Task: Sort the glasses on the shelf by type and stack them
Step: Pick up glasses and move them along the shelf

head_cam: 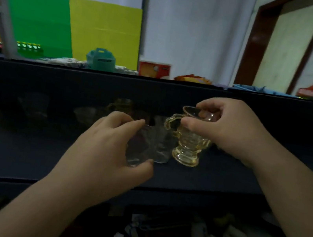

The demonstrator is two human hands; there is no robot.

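From the head view, we see two bare forearms reaching onto a dark blue shelf with a dim recess behind it. The right hand is curled round a yellow-tinted footed glass cup with a looped handle; the thumb presses its side just beside the handle, and the fingers hook over the rim from behind. The cup stands upright, and we cannot tell whether its foot touches the shelf or hangs just above it.

The left hand wraps a clear ribbed drinking glass, thumb at the base and fingers curved over the top edge. Just beside it, between it and the yellow cup, stands a second clear glass; we cannot tell whether the two clear ones touch. The blur keeps us from reading their shape more closely.

Deeper in the shadowed recess we make out more glassware: a pale clear bowl-shaped glass to the left, and another yellowish handled cup behind the left hand, both faint.

Above the shelf's top edge sit a teal plastic carrier box, a red carton and a row of green-capped bottles, before green and yellow boards. A brown door frame stands at right.
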